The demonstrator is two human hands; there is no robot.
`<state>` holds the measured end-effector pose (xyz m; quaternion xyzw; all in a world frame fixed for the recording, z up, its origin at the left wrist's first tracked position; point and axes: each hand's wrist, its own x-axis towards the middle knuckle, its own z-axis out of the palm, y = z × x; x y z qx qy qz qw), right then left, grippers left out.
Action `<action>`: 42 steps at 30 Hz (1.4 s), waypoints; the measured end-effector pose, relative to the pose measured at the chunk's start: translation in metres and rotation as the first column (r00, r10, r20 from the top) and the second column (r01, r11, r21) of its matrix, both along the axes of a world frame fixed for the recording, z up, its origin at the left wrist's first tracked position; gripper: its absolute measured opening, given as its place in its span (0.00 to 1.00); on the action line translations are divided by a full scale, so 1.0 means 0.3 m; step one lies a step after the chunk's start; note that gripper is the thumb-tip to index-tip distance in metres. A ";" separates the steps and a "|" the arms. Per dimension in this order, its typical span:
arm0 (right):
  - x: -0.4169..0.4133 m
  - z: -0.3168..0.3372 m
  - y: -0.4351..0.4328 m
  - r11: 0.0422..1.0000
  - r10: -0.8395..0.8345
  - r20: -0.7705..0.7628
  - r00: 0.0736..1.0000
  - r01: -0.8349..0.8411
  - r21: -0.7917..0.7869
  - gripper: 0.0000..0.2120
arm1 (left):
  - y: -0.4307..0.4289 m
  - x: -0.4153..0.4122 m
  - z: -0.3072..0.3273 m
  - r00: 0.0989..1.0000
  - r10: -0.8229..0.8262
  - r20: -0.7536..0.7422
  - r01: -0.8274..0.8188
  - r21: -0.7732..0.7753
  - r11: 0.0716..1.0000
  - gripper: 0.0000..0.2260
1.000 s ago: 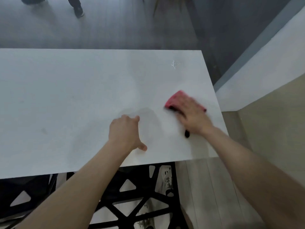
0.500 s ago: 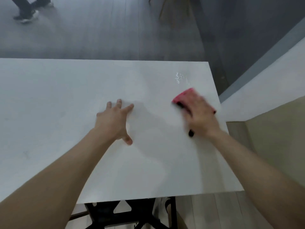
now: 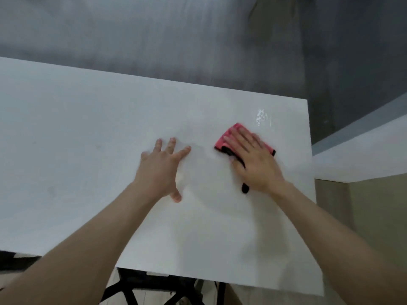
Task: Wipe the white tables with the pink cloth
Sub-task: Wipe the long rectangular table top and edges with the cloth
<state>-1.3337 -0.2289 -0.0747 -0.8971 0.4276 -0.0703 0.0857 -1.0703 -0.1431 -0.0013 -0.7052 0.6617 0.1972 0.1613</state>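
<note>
so the white table [image 3: 88,150] took up most of the view, a plain matte top with its far right corner in sight and a black frame [image 3: 154,291] poking out under the near edge. directly on it: the pink cloth [image 3: 229,137] lay flat near the right edge, with the right hand [image 3: 253,159] pressed on top of it, fingers straight, and a black bit of the cloth sticking out by the wrist. just past the cloth there was a small whitish shiny smear [image 3: 261,117] on the surface. the left hand [image 3: 160,170] rested flat on the bare top, fingers spread, a little apart from the cloth.
</note>
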 end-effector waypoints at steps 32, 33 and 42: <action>0.119 0.021 -0.354 0.975 0.218 -0.032 0.975 -0.216 0.047 0.27 | 0.035 -0.040 0.008 0.988 0.151 -0.033 -0.152 -0.004 0.988 0.65; 0.150 0.016 -0.366 0.990 0.131 -0.027 0.991 -0.129 0.056 0.27 | 0.044 -0.046 0.011 0.984 0.175 -0.034 -0.176 -0.021 0.984 0.63; -0.026 -0.073 0.165 0.824 0.567 0.034 0.823 -0.567 -0.005 0.30 | 0.270 -0.209 0.010 0.951 0.309 -0.021 -0.309 -0.165 0.937 0.39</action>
